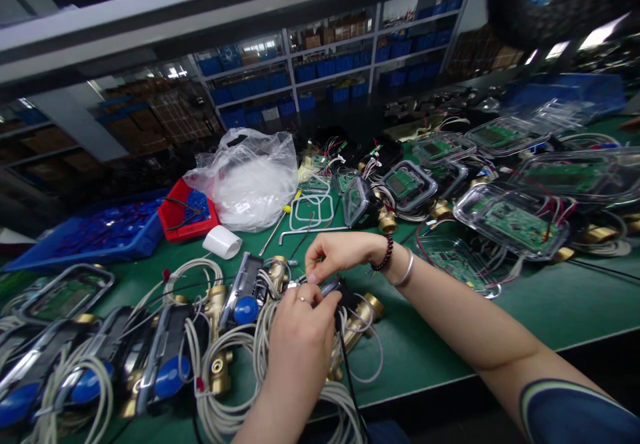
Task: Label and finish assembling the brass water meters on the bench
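Note:
A brass-bodied meter point(367, 312) with a dark housing lies in front of me, with grey cables around it. My left hand point(303, 334), wearing a ring, comes from below with fingers and thumb closed at the dark housing; what they grip is hidden. From the right reaches my right hand point(337, 254), a beaded bracelet and a bangle on its wrist. Its fingers are pinched just above my left fingertips, and anything between them is too small to make out. A coil of grey cable point(263, 337) lies beside my left hand.
More meters with blue caps point(173, 376) line the left. Behind stand a red bin point(175, 234), a blue tray point(150, 244) and a plastic bag point(250, 184). A screwdriver point(287, 209), a hex key point(300, 232) and open-backed circuit-board housings point(515, 221) lie farther off.

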A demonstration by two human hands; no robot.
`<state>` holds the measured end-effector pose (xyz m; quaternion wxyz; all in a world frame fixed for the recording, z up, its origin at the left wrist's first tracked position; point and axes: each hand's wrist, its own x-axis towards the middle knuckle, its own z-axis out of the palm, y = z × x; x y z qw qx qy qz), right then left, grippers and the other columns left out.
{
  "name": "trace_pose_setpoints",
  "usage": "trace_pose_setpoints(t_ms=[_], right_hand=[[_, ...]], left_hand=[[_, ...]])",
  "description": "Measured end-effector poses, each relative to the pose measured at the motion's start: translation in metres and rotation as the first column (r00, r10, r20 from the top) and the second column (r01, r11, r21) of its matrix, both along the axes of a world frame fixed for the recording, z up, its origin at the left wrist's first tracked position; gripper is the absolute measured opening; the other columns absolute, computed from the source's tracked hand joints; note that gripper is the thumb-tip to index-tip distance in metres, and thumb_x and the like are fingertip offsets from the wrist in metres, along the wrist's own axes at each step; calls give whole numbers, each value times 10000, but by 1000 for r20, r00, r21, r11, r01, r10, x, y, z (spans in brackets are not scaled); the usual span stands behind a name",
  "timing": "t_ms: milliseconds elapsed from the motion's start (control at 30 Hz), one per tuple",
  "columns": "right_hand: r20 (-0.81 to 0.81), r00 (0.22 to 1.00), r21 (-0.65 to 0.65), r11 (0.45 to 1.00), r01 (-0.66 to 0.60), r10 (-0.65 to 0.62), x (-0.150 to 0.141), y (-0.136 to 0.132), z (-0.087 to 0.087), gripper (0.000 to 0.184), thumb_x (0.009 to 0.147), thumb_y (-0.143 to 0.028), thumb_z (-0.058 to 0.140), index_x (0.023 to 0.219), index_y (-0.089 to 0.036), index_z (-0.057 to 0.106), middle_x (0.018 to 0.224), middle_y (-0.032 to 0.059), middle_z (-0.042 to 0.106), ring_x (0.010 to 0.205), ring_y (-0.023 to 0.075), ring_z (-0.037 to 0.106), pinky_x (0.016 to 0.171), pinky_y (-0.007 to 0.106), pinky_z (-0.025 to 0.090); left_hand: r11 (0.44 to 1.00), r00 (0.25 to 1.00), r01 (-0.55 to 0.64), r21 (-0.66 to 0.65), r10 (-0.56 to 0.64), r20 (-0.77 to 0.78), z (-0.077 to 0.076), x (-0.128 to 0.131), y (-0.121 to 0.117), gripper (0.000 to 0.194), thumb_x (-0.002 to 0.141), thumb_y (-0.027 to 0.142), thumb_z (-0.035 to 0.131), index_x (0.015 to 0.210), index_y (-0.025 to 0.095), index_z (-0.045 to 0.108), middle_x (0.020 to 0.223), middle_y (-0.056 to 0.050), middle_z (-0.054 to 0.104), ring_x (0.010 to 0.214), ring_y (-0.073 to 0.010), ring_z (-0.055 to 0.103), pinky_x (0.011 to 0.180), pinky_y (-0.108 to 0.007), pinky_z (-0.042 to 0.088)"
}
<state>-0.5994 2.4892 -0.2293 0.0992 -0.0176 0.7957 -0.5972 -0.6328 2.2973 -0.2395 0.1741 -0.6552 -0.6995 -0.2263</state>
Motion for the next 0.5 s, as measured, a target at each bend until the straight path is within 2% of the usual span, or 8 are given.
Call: trace_pose_setpoints(t_ms=[67, 133, 200, 267, 367, 433, 500], right_hand=[[9, 1000, 10, 1000, 22, -22, 0, -1, 1, 132, 700, -229, 697, 668, -105, 664, 587, -33, 569, 557, 68, 466, 536, 179, 355], [10, 997, 22, 997, 78, -79, 0, -1, 2, 200, 735, -291, 675, 669, -103, 664, 515, -54, 478, 485, 50, 381, 460, 173, 285], [-3, 983, 37, 983, 182, -182, -1, 1, 2, 324, 804, -411, 610, 731, -101, 672, 471, -83, 340, 421, 44, 259, 399, 187, 194], [-29, 949, 54, 947, 316, -315, -5, 5, -1, 444, 882, -509, 484, 836, -104, 659, 492, -95, 263, 398, 50, 192, 375, 199, 155], [-69, 865, 120, 857, 502, -497, -12, 13, -9, 461, 964, -503, 353, 916, -120, 606, 546, -78, 330, 400, 59, 259, 387, 193, 232], [-96, 806, 204, 781, 590, -583, -16, 18, -16, 397, 975, -460, 396, 899, -122, 590, 609, -48, 437, 460, 74, 389, 452, 203, 349], [-143, 748, 293, 694, 658, -649, -17, 21, -22, 305, 954, -407, 486, 918, -124, 592, 774, 5, 553, 643, 121, 532, 610, 268, 466]], left_hand=[[994, 996, -32, -104, 24, -83, 6, 2, 4, 213, 768, 36, 560, 850, 208, 656, 807, -51, 611, 708, -214, 544, 595, -319, 481], [985, 987, -80, -155, 56, -152, 8, 6, 7, 191, 757, 22, 559, 791, 197, 628, 803, -52, 605, 700, -221, 544, 580, -324, 477], [980, 976, -123, -156, 91, -199, 9, 10, 8, 184, 760, 13, 545, 778, 188, 599, 781, -48, 592, 681, -218, 541, 564, -320, 466], [978, 966, -160, -136, 126, -226, 7, 13, 9, 189, 764, 4, 530, 771, 187, 577, 766, -42, 581, 663, -215, 535, 550, -315, 455], [981, 967, -162, -108, 136, -215, 2, 16, 9, 199, 769, -9, 509, 758, 185, 551, 775, -43, 582, 669, -217, 539, 559, -322, 461], [990, 982, -121, -75, 108, -157, -3, 17, 6, 204, 783, -17, 486, 777, 177, 547, 838, -60, 602, 726, -220, 560, 613, -337, 487], [998, 997, -59, -20, 58, -51, -8, 18, 0, 205, 813, -11, 455, 813, 174, 546, 926, -77, 617, 811, -218, 578, 687, -345, 503]])
